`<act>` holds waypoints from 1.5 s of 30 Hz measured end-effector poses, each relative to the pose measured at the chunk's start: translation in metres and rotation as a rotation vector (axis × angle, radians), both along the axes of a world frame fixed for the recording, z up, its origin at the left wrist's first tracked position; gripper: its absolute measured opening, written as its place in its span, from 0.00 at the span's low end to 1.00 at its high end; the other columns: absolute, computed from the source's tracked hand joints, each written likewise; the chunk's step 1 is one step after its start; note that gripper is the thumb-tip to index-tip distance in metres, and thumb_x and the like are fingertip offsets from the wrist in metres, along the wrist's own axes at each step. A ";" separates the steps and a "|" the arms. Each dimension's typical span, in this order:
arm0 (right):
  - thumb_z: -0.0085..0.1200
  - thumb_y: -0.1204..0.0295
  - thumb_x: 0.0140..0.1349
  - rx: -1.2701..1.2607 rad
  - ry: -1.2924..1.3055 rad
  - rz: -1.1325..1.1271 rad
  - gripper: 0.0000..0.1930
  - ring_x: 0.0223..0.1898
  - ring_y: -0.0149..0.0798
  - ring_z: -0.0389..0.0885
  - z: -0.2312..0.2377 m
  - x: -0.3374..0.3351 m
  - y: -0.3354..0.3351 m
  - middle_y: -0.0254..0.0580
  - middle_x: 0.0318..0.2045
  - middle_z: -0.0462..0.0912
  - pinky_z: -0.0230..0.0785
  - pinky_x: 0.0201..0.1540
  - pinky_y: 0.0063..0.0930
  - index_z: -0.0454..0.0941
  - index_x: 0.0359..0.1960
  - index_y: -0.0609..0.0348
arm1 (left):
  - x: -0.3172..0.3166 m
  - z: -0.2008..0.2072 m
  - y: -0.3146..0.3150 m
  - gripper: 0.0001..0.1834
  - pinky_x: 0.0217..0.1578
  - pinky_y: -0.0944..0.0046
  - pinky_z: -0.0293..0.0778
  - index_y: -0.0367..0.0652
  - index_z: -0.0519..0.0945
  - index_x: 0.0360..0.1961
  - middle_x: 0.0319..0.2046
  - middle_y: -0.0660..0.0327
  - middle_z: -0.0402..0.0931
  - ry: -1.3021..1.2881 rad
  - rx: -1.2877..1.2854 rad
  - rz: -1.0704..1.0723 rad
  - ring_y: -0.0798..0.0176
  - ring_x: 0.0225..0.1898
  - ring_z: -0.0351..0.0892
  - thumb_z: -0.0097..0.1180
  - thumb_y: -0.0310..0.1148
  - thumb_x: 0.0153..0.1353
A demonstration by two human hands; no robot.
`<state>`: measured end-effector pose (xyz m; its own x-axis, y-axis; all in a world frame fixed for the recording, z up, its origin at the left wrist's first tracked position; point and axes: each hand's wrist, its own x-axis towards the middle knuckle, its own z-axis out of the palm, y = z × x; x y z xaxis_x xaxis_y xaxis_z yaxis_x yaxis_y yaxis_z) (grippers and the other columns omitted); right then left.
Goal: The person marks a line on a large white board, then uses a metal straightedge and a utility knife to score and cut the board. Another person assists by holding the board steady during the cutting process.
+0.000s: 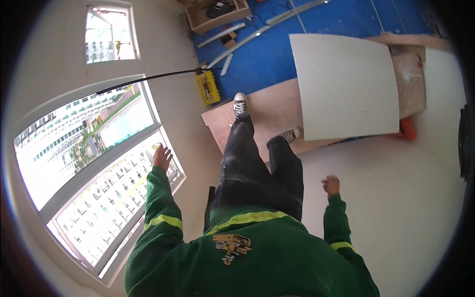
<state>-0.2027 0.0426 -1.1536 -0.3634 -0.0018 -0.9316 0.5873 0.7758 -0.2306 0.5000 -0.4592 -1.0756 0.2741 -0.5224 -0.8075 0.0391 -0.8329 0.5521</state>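
My left hand (162,157) is raised in front of the lower window pane (106,193), its fingers apart. A small yellowish patch shows by its fingertips; whether it belongs to something in the hand or to the view outside is unclear. My right hand (331,185) hangs out to the side before the pale wall, with loosely bent fingers and nothing visible in them. Both arms wear green sleeves with yellow bands. Beneath my feet lies a brown board (272,106). A large white panel (346,86) rests over it, just to the right of my shoes.
A yellow case (208,87) stands by the wall under a black cable (163,75). Long metal profiles (262,32) lie across the blue floor (267,57). Farther off is an open wooden box (217,15). Something red (408,128) sits beside the panel's right corner.
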 end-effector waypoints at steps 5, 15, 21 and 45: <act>0.48 0.67 0.72 0.213 0.130 -0.061 0.06 0.18 0.29 0.72 0.056 -0.004 0.000 0.43 0.28 0.83 0.60 0.15 0.22 0.73 0.45 0.53 | 0.076 -0.027 -0.143 0.35 0.48 0.52 0.75 0.49 0.71 0.70 0.44 0.59 0.79 0.043 -0.153 0.035 0.58 0.43 0.78 0.61 0.57 0.71; 0.49 0.62 0.75 0.304 0.024 0.229 0.12 0.19 0.34 0.77 0.128 0.077 -0.059 0.47 0.29 0.87 0.69 0.20 0.29 0.74 0.47 0.58 | 0.217 -0.009 -0.448 0.56 0.81 0.60 0.33 0.42 0.42 0.83 0.84 0.54 0.37 -0.876 -0.327 -0.755 0.57 0.83 0.37 0.63 0.23 0.59; 0.49 0.63 0.73 0.266 0.020 0.323 0.13 0.22 0.37 0.82 0.136 0.099 -0.094 0.49 0.29 0.88 0.75 0.23 0.32 0.75 0.47 0.61 | 0.219 -0.013 -0.495 0.55 0.80 0.56 0.38 0.43 0.46 0.83 0.83 0.50 0.44 -1.017 -0.444 -1.096 0.54 0.83 0.42 0.60 0.17 0.56; 0.50 0.59 0.73 0.318 0.052 0.211 0.17 0.26 0.34 0.81 0.151 0.149 -0.127 0.44 0.32 0.89 0.75 0.28 0.32 0.76 0.49 0.62 | 0.161 -0.046 -0.557 0.48 0.71 0.50 0.66 0.52 0.50 0.82 0.80 0.43 0.45 -0.125 -0.204 -0.018 0.48 0.76 0.57 0.62 0.50 0.70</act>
